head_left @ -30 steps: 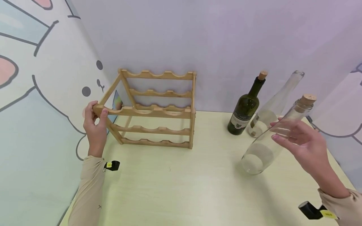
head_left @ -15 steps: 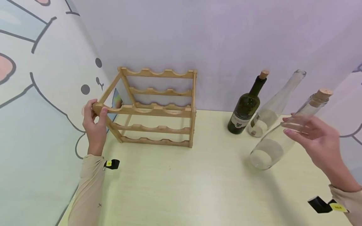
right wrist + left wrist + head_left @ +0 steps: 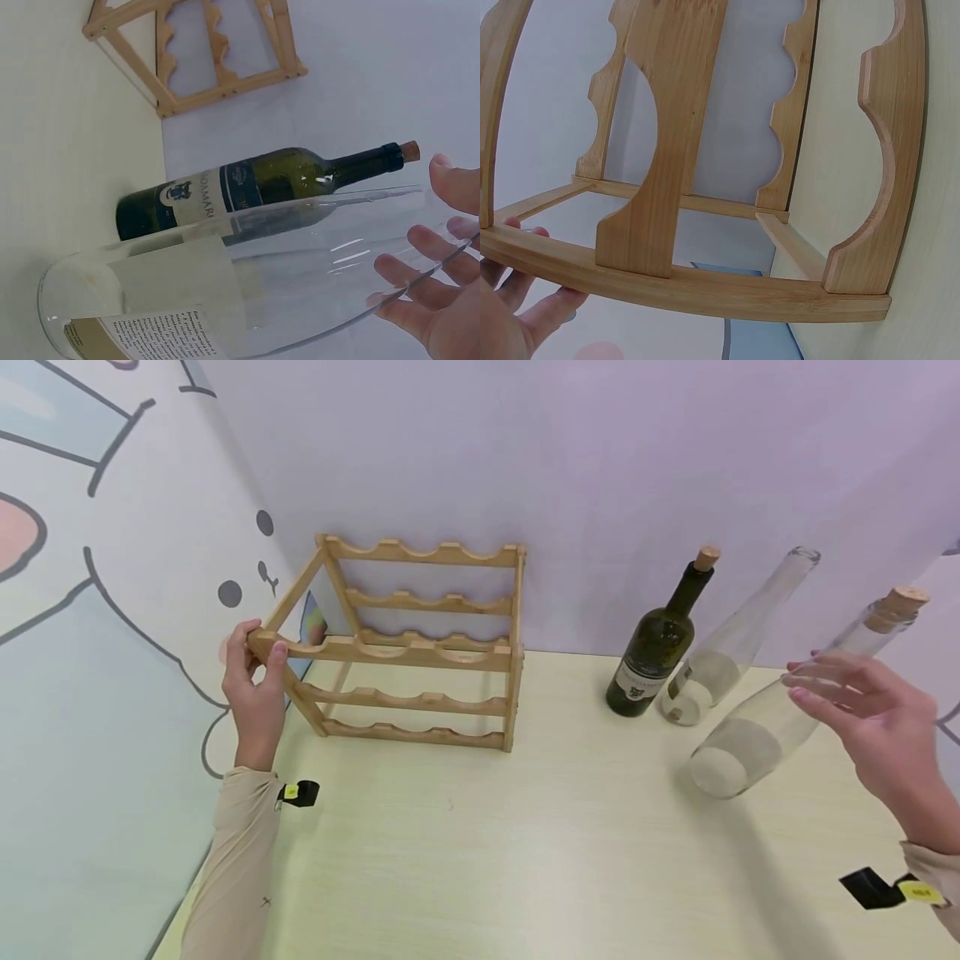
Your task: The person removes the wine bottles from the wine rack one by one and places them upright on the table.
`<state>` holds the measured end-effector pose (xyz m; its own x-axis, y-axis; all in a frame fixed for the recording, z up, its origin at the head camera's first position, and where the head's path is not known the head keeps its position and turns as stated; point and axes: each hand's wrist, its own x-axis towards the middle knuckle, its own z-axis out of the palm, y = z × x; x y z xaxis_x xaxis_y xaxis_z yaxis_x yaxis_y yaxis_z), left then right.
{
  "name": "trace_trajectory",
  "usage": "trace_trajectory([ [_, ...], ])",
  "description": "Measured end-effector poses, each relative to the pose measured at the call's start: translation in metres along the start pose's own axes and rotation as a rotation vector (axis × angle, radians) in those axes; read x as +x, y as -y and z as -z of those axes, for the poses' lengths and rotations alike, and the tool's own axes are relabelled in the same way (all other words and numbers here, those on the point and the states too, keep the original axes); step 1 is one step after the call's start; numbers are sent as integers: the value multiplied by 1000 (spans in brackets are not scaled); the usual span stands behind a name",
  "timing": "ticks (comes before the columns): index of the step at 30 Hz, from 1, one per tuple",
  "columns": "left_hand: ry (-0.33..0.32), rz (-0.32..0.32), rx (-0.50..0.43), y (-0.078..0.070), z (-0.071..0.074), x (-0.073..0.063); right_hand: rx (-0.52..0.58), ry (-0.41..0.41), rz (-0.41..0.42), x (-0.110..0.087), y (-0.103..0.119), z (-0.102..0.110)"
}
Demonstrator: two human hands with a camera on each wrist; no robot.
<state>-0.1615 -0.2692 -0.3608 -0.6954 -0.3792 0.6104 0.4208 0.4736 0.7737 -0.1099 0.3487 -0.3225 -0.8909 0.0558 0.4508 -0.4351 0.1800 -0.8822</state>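
My left hand grips the upper front left corner of a wooden wine rack, thumb on the near side; in the left wrist view its fingers wrap the end rail. At the right, my right hand holds a corked clear glass bottle around its upper body. The bottle's base is close over the table. In the right wrist view fingers lie along the glass, and a printed label shows low on the bottle. The rack's scalloped rails bear no bottles.
A dark green corked wine bottle stands near the back wall, right of the rack. Beside it stands a clear bottle without a cork, just behind the held one. A cartoon-printed wall rises close at the left.
My right hand has moved right and slightly back with the clear glass bottle, away from the rack. The left hand stays on the rack, which has not moved.
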Motion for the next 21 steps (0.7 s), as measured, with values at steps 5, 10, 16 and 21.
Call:
trace_trajectory([
  [5,4,-7,-5,-1,0,0,46,-30,-38,3,-5,8],
  [10,3,-2,-5,-2,0,0,39,-42,-51,10,-12,15],
  [16,-2,-11,-24,-1,1,0,32,-50,-50,21,-22,25],
  [21,-2,-16,-28,1,0,0,-174,-49,-89,27,-30,37],
])
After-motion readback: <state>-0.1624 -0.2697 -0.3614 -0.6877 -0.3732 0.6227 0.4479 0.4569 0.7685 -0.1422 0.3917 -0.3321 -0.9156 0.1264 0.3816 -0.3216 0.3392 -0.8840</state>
